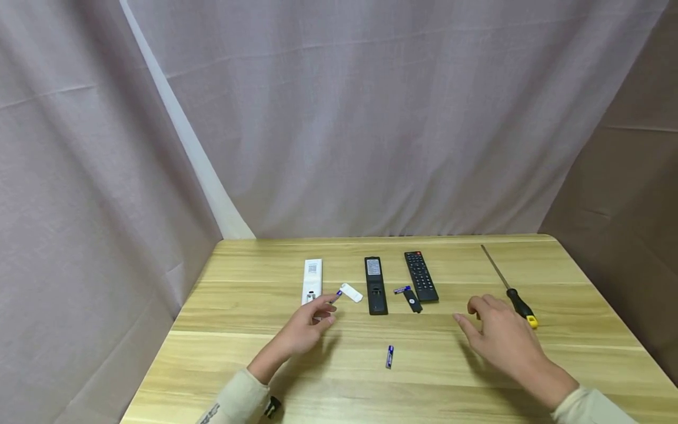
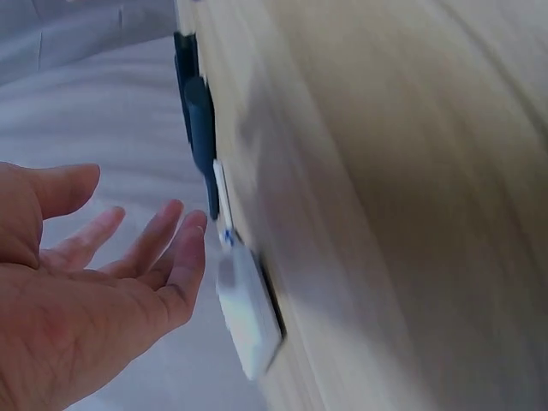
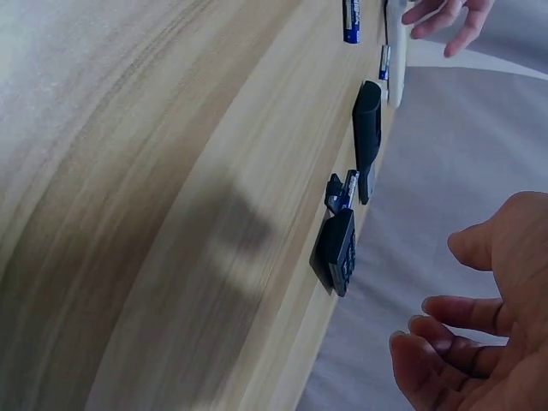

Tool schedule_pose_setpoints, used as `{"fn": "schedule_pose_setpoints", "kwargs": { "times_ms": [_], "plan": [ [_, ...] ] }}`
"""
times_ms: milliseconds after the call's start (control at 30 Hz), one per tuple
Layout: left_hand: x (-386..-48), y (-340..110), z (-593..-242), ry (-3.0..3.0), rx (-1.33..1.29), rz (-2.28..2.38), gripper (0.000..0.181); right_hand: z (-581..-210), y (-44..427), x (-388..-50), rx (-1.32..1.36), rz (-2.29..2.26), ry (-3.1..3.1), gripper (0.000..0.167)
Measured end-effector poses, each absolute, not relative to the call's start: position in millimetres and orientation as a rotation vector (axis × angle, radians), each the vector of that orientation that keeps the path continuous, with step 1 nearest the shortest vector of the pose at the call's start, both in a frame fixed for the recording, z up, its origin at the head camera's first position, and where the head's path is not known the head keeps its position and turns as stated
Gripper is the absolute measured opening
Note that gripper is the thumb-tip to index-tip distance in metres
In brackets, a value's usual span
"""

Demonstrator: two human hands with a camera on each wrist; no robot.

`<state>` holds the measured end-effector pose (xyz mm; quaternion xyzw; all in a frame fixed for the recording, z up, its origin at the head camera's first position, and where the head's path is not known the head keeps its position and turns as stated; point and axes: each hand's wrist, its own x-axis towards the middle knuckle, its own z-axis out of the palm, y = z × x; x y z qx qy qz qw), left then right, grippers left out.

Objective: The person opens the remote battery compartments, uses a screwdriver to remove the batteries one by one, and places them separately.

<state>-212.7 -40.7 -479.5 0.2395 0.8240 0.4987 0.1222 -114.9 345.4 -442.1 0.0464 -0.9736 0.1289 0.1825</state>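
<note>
My left hand hovers over the near end of a white remote control, its fingers loosely bent and nothing in them. The remote lies back up, its battery bay uncovered and partly hidden by the hand. Beside the fingertips are a blue battery and a white battery cover. Above the table on the right, my right hand is empty with relaxed fingers, close to a screwdriver with a black and yellow handle. Between the hands, another blue battery lies nearer the front.
A black remote lies back up with its bay uncovered. Right of it are a battery, a small black cover and a black remote with buttons up. A small dark object shows beside the left sleeve. Curtains surround the table.
</note>
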Motion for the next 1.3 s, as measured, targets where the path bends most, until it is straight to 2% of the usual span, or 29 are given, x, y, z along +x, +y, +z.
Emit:
{"fn": "schedule_pose_setpoints", "kwargs": {
  "times_ms": [200,500,867,1300],
  "plan": [
    [-209.3,-11.3,-480.8,2.400,0.765,1.402,0.044,-446.1,345.0,-112.8,0.144,0.366,-2.718,0.024],
    [-213.9,57.3,-469.5,2.462,0.874,1.231,0.044,-454.9,340.6,-108.7,0.128,0.414,-2.759,0.023],
    [-252.3,144.7,-475.0,2.855,0.802,1.007,0.029,-459.3,336.3,-103.7,0.078,0.440,-2.807,0.023],
    [-287.0,207.8,-489.2,3.091,0.612,0.471,0.065,-457.3,334.5,-103.0,0.080,0.432,-2.803,0.023]
  ]
}}
